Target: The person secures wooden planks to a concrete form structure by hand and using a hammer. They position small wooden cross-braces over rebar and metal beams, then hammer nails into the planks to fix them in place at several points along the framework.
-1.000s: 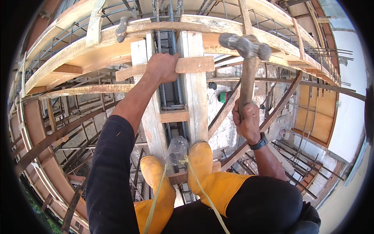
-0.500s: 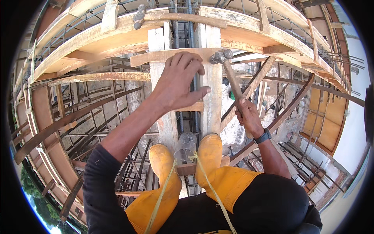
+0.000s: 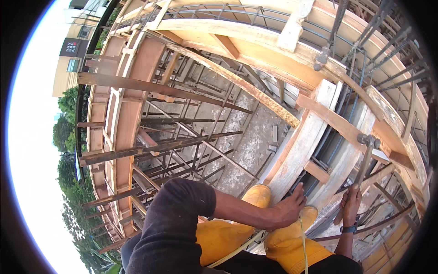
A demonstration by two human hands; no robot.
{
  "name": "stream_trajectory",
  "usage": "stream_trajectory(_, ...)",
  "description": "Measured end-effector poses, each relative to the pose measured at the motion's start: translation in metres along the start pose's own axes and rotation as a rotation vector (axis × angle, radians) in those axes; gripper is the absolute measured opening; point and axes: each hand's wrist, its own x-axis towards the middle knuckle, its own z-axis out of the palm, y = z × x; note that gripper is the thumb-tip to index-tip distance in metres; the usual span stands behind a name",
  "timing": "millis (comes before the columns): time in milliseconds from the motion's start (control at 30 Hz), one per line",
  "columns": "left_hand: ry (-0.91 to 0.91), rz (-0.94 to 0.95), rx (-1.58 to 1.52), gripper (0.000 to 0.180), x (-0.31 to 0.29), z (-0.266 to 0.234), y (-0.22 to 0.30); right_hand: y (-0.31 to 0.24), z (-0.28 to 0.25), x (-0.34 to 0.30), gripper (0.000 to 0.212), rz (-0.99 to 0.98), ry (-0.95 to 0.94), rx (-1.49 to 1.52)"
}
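My right hand point(image 3: 350, 204) is wrapped round the wooden handle of a hammer point(image 3: 363, 163). The hammer's metal head rests against or just above the right end of a short wooden board point(image 3: 331, 118), which lies across two upright timbers with a gap between them. My left hand point(image 3: 289, 209) is low between my yellow boots point(image 3: 257, 197), its fingers bent and bunched beside the gap. Whatever those fingers pinch is hidden. A second hammer point(image 3: 322, 58) lies on the edge of the curved formwork beyond the board.
A small wood block point(image 3: 316, 171) bridges the gap, where steel bars point(image 3: 340, 128) run. Curved plywood formwork point(image 3: 269, 64) rises ahead. To the left, timber props point(image 3: 164, 148) stand over a drop to the concrete floor point(image 3: 239, 137). Pale straps point(image 3: 303, 246) hang by my boots.
My left hand has dropped from the crossboard down to between my boots. The view has swung left. My right hand keeps hold of the hammer near the board's right end.
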Motion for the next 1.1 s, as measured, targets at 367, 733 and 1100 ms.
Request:
stream_trajectory(367, 0.264, 0.065, -0.163, 0.024, 0.016, 0.065, 0.018, 0.001, 0.019, 0.009, 0.038, -0.056, -0.044, -0.081)
stream_trajectory(733, 0.125, 0.115, -0.368, 0.034, -0.002, 0.049, 0.006, -0.031, 0.031, -0.003, 0.033, -0.006, 0.01, -0.116)
stream_trajectory(1100, 0.205, 0.18, -0.271, 0.019, -0.026, 0.039, 0.0, -0.022, 0.023, 0.005, 0.034, 0.007, -0.03, -0.124)
